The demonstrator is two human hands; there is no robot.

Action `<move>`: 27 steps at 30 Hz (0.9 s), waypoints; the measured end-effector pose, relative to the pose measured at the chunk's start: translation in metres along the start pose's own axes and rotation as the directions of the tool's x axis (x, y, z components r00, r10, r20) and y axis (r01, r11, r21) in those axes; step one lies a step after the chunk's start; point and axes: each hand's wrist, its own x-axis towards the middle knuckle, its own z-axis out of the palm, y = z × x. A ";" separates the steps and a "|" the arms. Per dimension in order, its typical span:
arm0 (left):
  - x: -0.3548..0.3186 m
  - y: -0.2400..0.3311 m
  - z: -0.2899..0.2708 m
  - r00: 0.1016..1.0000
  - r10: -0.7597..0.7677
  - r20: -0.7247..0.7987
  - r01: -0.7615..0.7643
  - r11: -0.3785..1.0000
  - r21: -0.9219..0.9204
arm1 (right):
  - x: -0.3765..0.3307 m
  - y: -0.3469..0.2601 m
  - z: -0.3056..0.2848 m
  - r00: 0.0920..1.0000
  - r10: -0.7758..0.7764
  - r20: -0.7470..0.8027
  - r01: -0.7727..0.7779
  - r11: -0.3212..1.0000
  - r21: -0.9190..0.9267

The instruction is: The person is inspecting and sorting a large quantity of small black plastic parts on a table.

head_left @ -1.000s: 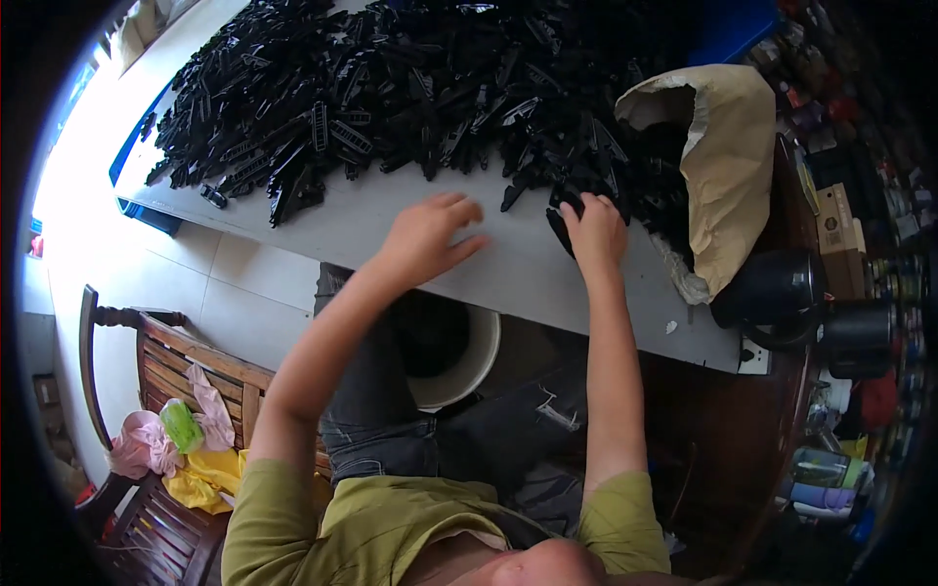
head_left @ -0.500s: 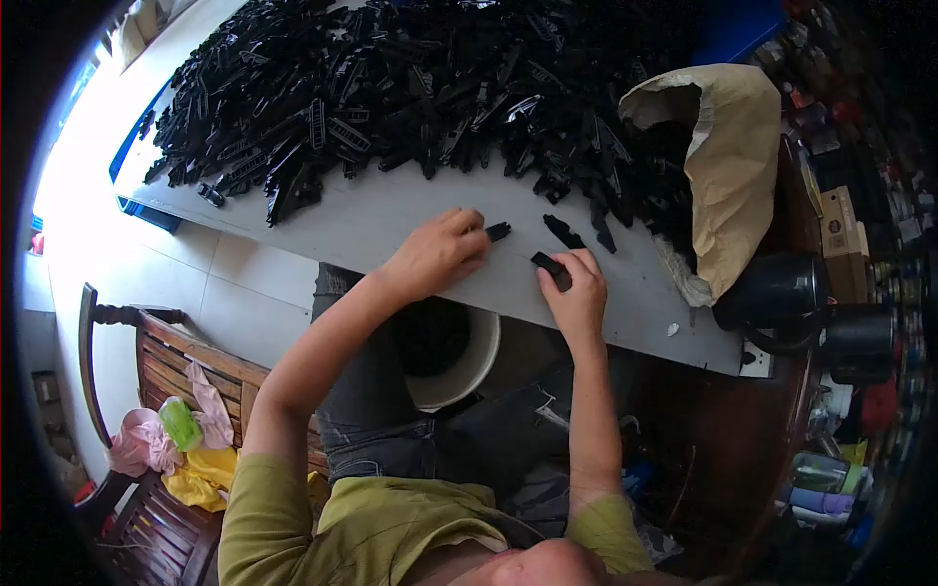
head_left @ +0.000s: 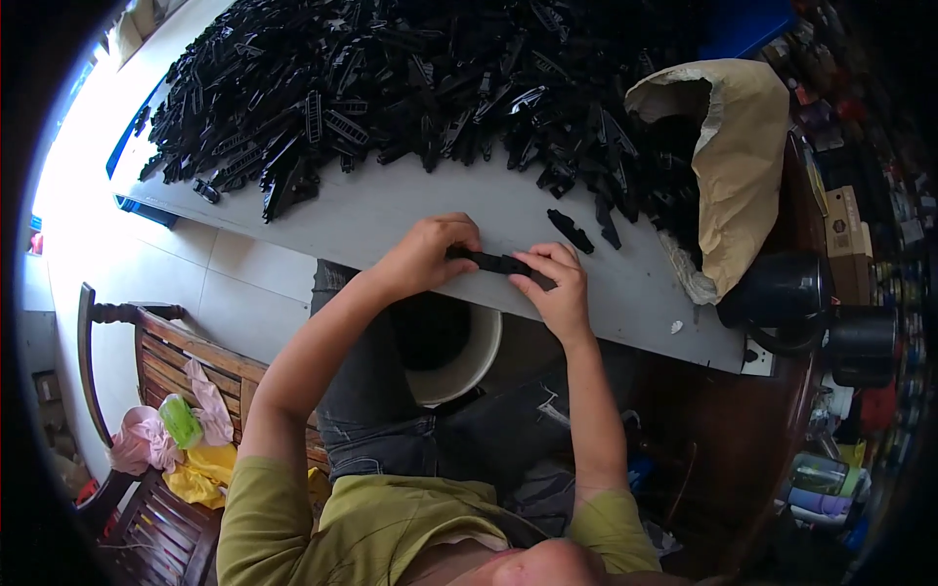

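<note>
Wooden slatted bench [head_left: 166, 391] at far left carries crumpled pink and yellow cloths. Grey flat worktop [head_left: 391, 210] bears a large heap of black plastic strip parts [head_left: 391, 78]. Left hand [head_left: 425, 256] pinches one end of a black narrow plastic strip [head_left: 500, 264], fingers closed on it; right hand [head_left: 555, 293] grips the other end likewise. Strip sits at the worktop's near edge, above a white round bucket [head_left: 459, 356]. Judgement: keep both ends level and pinch close to the joint for alignment. Two loose black pieces [head_left: 584, 230] lie just beyond. Tan paper sack [head_left: 738, 166] stands open at right.
</note>
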 end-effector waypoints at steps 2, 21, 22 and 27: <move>0.001 -0.003 -0.002 1.000 0.004 -0.006 -0.004 1.000 -0.010 | 0.000 0.000 -0.001 1.000 0.021 0.018 -0.021 1.000 -0.007; -0.001 0.030 -0.010 0.982 0.084 0.170 -0.130 0.952 0.278 | 0.064 0.040 -0.039 1.000 -0.024 -0.010 0.016 0.854 -0.521; 0.009 0.029 0.001 0.989 0.061 0.135 -0.100 0.947 0.306 | 0.067 0.047 -0.038 0.997 0.030 0.069 0.016 0.807 -0.590; 0.056 0.036 0.052 0.979 0.203 0.021 -0.189 0.865 0.465 | 0.071 0.051 -0.043 0.996 0.052 0.078 0.008 0.784 -0.621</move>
